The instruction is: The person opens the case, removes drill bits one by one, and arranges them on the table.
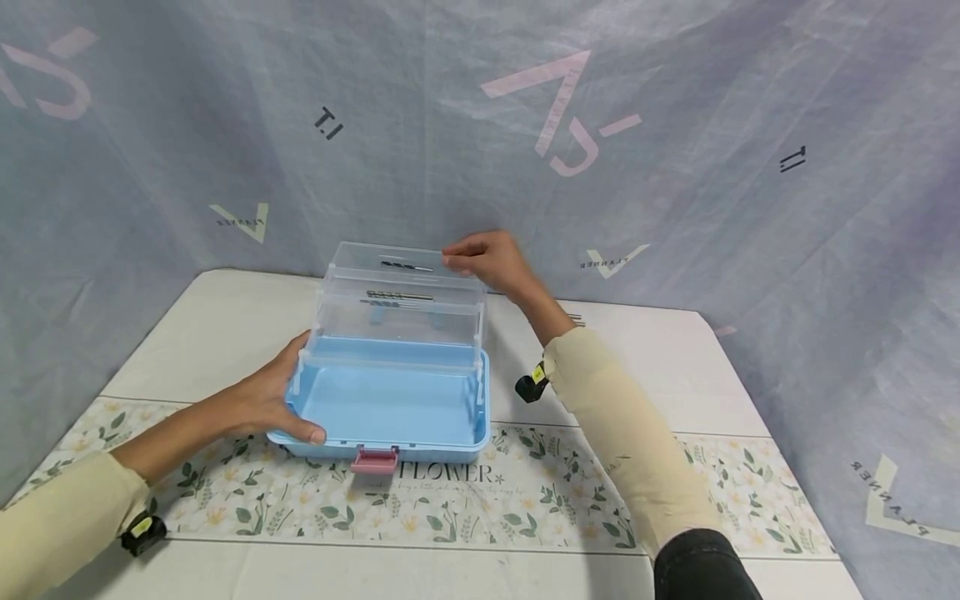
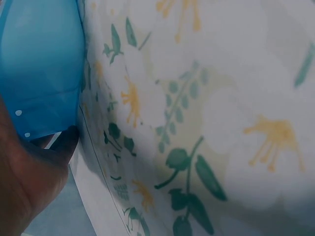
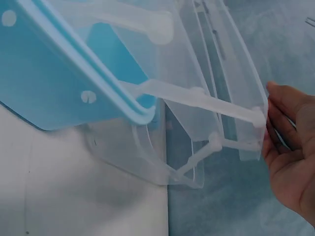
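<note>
A blue toolbox (image 1: 390,404) stands on the table with its clear fold-out trays (image 1: 401,312) raised at the back. My left hand (image 1: 273,400) grips the left side of the box, thumb over the front rim. In the left wrist view its fingers curl at the corner of the blue wall (image 2: 42,64). With my right hand (image 1: 487,260) I pinch the right end of the top tray (image 3: 241,83). A dark drill bit (image 1: 407,267) lies in that top tray, and silvery bits (image 1: 400,296) show in the tray below. The pink latch (image 1: 375,460) hangs at the front.
Thin metal rods (image 1: 576,320) lie on the table behind my right forearm. A floral printed band (image 1: 450,508) crosses the white tablecloth (image 1: 637,358). Close behind the trays hangs a grey printed curtain (image 1: 420,150).
</note>
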Action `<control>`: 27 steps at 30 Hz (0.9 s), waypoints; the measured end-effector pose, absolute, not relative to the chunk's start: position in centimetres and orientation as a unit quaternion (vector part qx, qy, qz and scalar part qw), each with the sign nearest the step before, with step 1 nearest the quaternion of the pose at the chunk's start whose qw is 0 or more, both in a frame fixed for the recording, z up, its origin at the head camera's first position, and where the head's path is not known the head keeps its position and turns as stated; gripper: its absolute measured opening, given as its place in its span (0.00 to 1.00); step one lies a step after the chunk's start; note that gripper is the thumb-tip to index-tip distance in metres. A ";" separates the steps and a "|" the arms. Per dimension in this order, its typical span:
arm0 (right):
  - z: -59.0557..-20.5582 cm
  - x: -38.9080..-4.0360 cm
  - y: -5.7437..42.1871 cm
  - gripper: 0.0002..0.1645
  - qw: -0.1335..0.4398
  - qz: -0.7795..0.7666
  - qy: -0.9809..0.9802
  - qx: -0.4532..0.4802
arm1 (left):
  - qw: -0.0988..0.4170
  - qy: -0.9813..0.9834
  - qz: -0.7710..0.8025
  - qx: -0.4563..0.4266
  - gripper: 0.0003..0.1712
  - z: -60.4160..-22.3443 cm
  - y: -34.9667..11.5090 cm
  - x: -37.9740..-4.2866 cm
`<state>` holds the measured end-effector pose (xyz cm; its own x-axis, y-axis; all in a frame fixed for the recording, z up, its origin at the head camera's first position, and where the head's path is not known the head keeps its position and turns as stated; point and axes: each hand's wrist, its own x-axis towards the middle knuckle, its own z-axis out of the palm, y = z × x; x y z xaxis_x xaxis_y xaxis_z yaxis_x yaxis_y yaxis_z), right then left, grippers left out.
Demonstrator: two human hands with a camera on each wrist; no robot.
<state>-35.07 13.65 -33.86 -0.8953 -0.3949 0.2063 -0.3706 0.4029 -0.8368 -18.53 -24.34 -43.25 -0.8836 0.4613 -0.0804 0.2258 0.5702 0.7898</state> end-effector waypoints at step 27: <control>-34.7 -36.3 9.9 0.14 -0.002 -0.355 0.905 -0.236 | 0.126 0.875 0.420 0.207 0.97 -43.3 -24.4 -18.7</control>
<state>-36.31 9.89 -34.68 -0.8886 -0.4256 0.1710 -0.4285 0.6372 -0.6406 -18.72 -24.45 -43.33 -0.8825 0.4679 -0.0474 0.2554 0.5616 0.7870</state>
